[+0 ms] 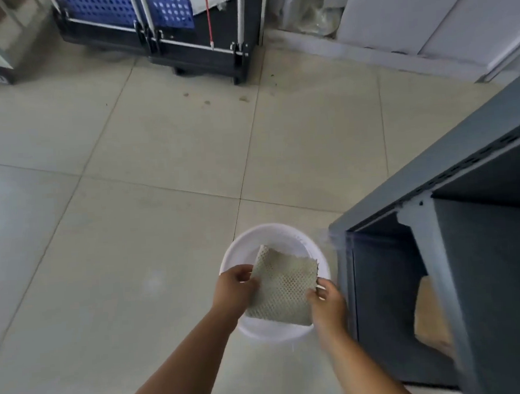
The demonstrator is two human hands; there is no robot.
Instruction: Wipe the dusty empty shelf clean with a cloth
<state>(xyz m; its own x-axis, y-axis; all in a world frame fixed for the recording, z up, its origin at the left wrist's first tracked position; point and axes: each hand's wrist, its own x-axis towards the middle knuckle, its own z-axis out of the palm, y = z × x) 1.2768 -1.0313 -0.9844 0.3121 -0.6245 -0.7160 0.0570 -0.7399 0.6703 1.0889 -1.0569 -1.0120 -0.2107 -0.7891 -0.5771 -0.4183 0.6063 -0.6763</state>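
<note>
Cloth (284, 286), a pale grey-green waffle-textured square, was held flat and spread over a white basin (234, 253) standing on the tiled floor (129, 174). Left hand (235, 285) was clamped on the cloth's left edge, thumb on top and fingers curled beneath. Right hand (327, 304) was pinched shut on the right edge near the lower corner. One far corner was folded over on itself.

Judged: holding the cloth stretched between both hands directly above the basin would let any drips fall back inside and not on the tiles. It also reads as a check of the cloth, or as squaring it up for a fold into a wiping pad. Could not tell whether the cloth was wet or whether the basin held water.

Dark grey metal shelf unit (436, 216) stood just beside the basin on the right, its open compartments facing the person. Basin likely set there so the cloth could go from rinse to shelf in a short reach. A brown cardboard piece (430, 317) showed low in the unit. Pale dust showed on the unit's upper corner bracket. Cloth was not touching the shelf; wiping judged not yet begun.

Black trolleys with blue perforated panels (171, 7) stood well apart at the far wall.
</note>
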